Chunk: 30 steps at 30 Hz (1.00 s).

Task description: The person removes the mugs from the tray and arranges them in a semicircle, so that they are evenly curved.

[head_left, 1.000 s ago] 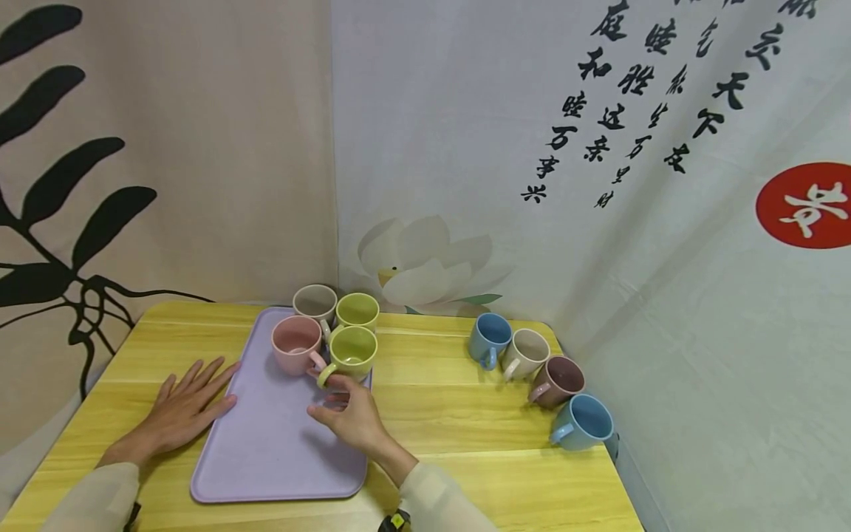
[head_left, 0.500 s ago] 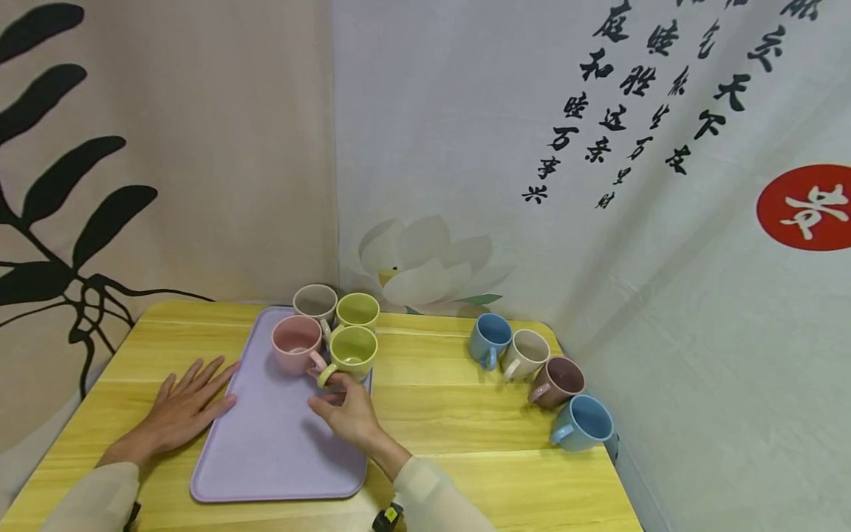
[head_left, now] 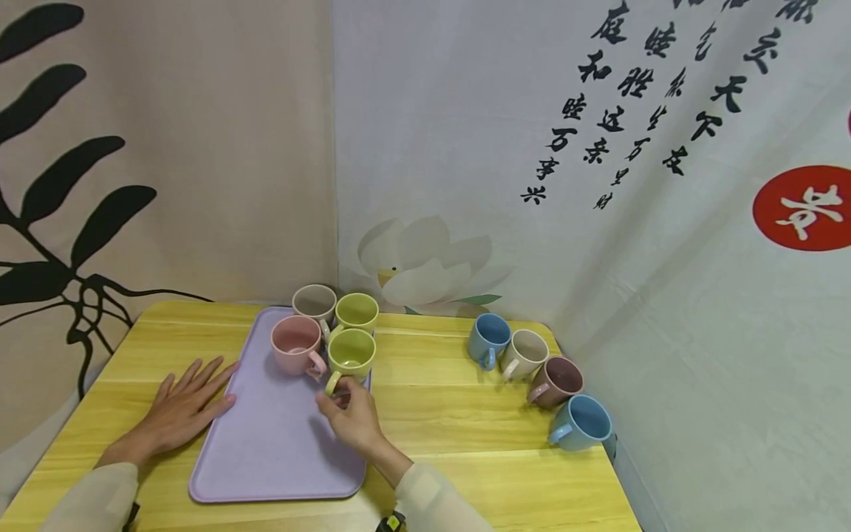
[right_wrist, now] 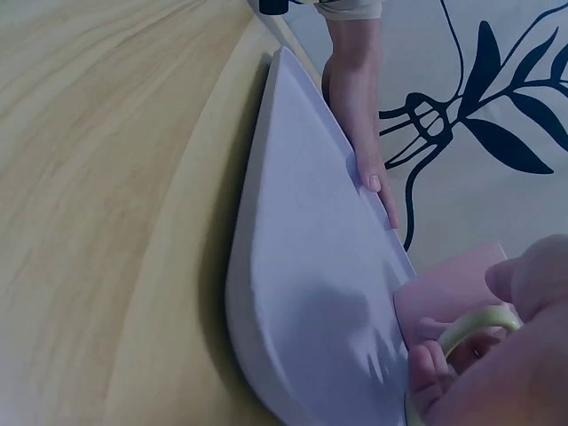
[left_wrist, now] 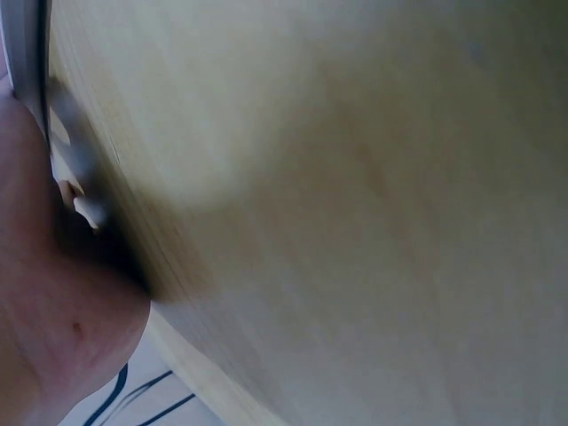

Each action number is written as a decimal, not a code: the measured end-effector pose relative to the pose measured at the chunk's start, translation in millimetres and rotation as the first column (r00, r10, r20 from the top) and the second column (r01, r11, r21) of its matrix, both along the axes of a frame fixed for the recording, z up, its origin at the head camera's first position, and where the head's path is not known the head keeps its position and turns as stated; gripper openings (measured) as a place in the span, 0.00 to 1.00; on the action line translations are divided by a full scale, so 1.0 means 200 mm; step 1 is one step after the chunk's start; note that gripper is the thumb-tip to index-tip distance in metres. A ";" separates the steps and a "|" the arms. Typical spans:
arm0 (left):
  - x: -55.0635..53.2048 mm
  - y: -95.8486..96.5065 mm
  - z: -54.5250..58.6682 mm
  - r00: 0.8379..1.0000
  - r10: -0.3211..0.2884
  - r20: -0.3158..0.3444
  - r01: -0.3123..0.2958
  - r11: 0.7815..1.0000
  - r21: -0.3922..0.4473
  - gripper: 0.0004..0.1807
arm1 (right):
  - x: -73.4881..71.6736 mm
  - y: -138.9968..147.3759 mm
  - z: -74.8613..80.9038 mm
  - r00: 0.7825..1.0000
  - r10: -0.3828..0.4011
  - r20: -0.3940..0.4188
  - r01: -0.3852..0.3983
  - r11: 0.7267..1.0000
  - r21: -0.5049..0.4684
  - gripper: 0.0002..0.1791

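On the lilac tray [head_left: 266, 451], several mugs cluster at the far end. My right hand [head_left: 359, 417] holds the front yellow-green mug [head_left: 352, 353] by its handle, which points toward me. In the right wrist view, fingers curl about that green handle [right_wrist: 475, 324], beside the pink mug [right_wrist: 448, 284]. The pink mug stands just left of the held one; a grey-white mug [head_left: 315, 304] and another yellow-green mug [head_left: 357, 310] are behind. Fingers spread, my left hand [head_left: 182, 414] lies flat on the table, fingertips touching the tray's left edge.
Along the right side of the wooden table [head_left: 465, 428] runs a row: a blue mug [head_left: 490, 340], a cream mug [head_left: 525, 355], a dark mauve mug [head_left: 557, 382] and a front blue mug [head_left: 581, 423]. A printed curtain [head_left: 425, 148] hangs behind the table.
My right thumb has closed in on the yellow-green mug's handle. That handle has swung to the right, toward me, away from the pink mug's handle. The left hand has stayed put.
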State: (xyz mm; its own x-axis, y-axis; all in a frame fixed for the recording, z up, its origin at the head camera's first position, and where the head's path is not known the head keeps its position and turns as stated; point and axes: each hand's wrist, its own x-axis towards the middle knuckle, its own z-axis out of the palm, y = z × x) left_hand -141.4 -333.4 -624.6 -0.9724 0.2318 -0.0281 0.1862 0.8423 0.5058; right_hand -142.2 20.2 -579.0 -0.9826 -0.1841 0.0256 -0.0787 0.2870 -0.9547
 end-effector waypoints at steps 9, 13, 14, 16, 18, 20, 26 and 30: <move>0.00 0.00 0.01 1.000 -0.001 0.000 0.001 1.000 0.000 0.41 | 0.01 0.03 0.00 0.995 -0.080 -0.067 0.082 0.996 0.021 0.09; 0.00 0.00 0.01 1.000 -0.001 0.006 0.001 1.000 0.001 0.41 | 0.02 0.03 0.00 0.993 -0.110 -0.043 0.111 0.994 0.019 0.08; 0.00 0.00 0.01 1.000 0.000 0.007 0.000 1.000 0.001 0.41 | 0.02 0.03 0.00 0.992 -0.117 -0.037 0.118 0.993 0.015 0.08; 0.00 0.00 0.01 1.000 0.000 0.010 0.000 1.000 0.003 0.41 | 0.02 0.02 0.00 0.991 -0.131 -0.025 0.132 0.991 0.005 0.08; 0.00 0.00 0.01 1.000 -0.001 0.011 0.001 1.000 0.004 0.41 | 0.02 0.02 0.01 0.989 -0.144 -0.019 0.144 0.990 -0.005 0.07; 0.00 0.00 0.01 1.000 -0.002 0.010 0.002 1.000 0.005 0.41 | 0.03 0.02 0.01 0.988 -0.156 -0.009 0.156 0.988 -0.017 0.06; 0.00 0.00 0.01 1.000 -0.001 0.009 0.001 1.000 0.003 0.41 | 0.04 0.03 0.01 0.983 -0.179 0.045 0.182 0.981 -0.068 0.04; 0.00 0.00 0.01 1.000 0.000 0.013 0.000 1.000 0.004 0.41 | 0.04 0.04 0.00 0.979 -0.195 0.061 0.200 0.975 -0.096 0.04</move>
